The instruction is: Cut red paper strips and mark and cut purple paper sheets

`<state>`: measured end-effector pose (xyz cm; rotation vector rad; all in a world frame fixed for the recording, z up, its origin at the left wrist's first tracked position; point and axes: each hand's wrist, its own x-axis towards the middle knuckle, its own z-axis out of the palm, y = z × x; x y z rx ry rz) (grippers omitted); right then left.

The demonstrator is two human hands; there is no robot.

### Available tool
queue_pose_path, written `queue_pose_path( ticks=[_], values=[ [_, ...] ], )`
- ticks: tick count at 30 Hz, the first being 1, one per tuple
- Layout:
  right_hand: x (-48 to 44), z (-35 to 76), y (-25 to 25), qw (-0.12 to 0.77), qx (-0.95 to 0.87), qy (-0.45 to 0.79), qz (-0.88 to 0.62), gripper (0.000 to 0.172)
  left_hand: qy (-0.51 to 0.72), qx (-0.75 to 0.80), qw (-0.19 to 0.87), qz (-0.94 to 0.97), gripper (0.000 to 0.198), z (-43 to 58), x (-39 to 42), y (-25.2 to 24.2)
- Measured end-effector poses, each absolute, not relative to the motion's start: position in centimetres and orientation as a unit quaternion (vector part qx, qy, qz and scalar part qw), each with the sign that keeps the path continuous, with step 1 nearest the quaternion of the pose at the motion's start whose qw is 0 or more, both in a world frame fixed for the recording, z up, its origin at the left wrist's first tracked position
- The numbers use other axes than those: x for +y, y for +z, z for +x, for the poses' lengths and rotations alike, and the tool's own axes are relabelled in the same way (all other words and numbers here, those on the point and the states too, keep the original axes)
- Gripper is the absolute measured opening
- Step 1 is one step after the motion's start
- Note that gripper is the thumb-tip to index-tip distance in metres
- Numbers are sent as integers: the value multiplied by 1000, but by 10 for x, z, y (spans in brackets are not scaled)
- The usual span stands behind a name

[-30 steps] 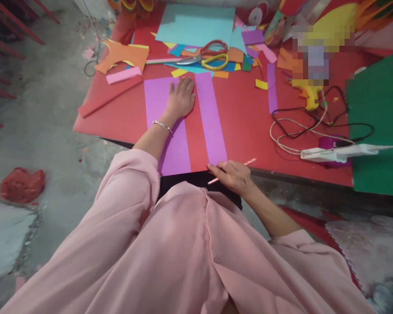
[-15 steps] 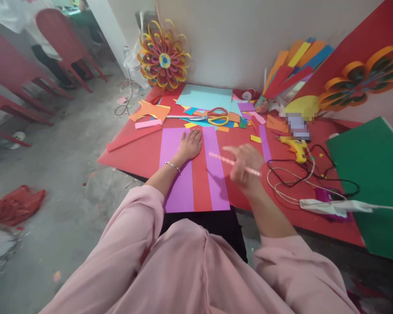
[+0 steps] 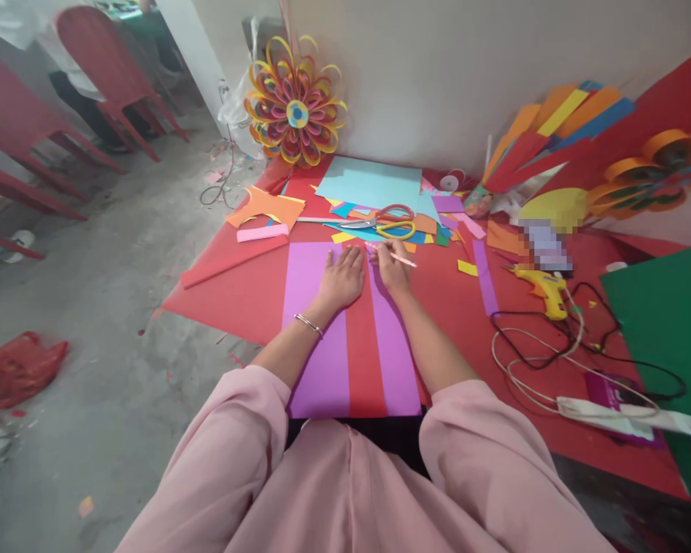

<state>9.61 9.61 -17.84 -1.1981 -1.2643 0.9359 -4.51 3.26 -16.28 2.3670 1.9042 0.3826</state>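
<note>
A purple sheet of paper [image 3: 316, 361] lies before me with a red paper strip [image 3: 364, 353] lengthwise on it. My left hand [image 3: 343, 281] is spread flat near the far end, over the purple paper and the strip's left edge. Just right of it, my right hand [image 3: 392, 265] is closed around a pink patterned pencil [image 3: 404, 259], its point at the far end of the purple sheet by the strip's right edge. Beyond both hands, scissors [image 3: 380, 223] with red and yellow handles rest on coloured paper scraps.
A yellow glue gun [image 3: 544, 290] and tangled cables [image 3: 530, 357] lie right on the red table cover [image 3: 236, 299]. A light-blue sheet [image 3: 374, 180] and a paper flower [image 3: 297, 114] are at the back. A green board [image 3: 668, 307] stands far right, red chairs [image 3: 95, 57] at left.
My right hand has moved left and away from me with the pencil, from above the table at right to the sheet's far end. The left hand stays flat on the paper.
</note>
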Motion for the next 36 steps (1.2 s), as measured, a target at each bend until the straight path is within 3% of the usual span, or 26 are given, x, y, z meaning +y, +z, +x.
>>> queue_pose_path(
  ticks=[9, 17, 21, 24, 27, 36],
  values=[
    [102, 100, -181, 527, -543, 402, -515, 45, 128, 621, 42, 772, 54, -45, 32, -161],
    [98, 105, -172, 520, -565, 407, -495, 46, 140, 616, 33, 774, 55, -46, 33, -169],
    [108, 103, -168, 522, -600, 327, -510, 60, 139, 619, 35, 772, 55, -46, 33, -169],
    [114, 98, -172, 521, -570, 376, -512, 64, 137, 621, 38, 771, 55, -46, 33, -168],
    [117, 95, -181, 517, -564, 406, -500, 61, 134, 622, 42, 770, 55, -45, 33, -166],
    [124, 98, -187, 488, -630, 277, -537, 48, 136, 622, 51, 770, 56, -45, 32, -162]
  ],
)
